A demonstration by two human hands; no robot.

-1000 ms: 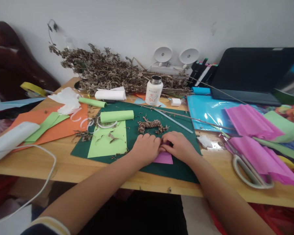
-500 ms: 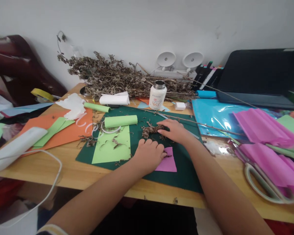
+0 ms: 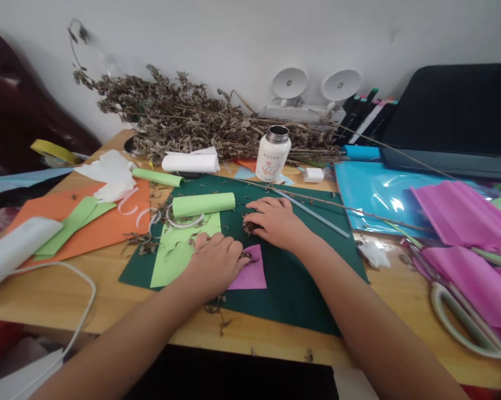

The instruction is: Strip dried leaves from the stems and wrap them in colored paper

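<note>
My left hand (image 3: 216, 258) is closed over the edge of a light green paper sheet (image 3: 167, 266), with dried leaves (image 3: 245, 255) showing by its thumb. Just beside it, a small purple paper square (image 3: 255, 272) lies partly under the hand. My right hand (image 3: 277, 222) curls its fingers around a clump of dried leaves (image 3: 250, 223), most of which it hides. Both hands are low over the dark green mat (image 3: 300, 294). A roll of green paper (image 3: 204, 204) and a white ring (image 3: 185, 224) lie behind my left hand.
A white bottle (image 3: 274, 155) without a lid stands behind the mat. Dried stalks (image 3: 183, 122) are heaped along the wall. A long thin twig (image 3: 329, 203) crosses the mat. On the right lie scissors (image 3: 462, 322) and purple crepe paper (image 3: 467, 214); orange paper (image 3: 117, 222) lies left.
Both hands have moved left across the mat. The purple square has shifted left, and my right hand now covers most of the leaf clump. Leaf bits now show at the mat's front edge.
</note>
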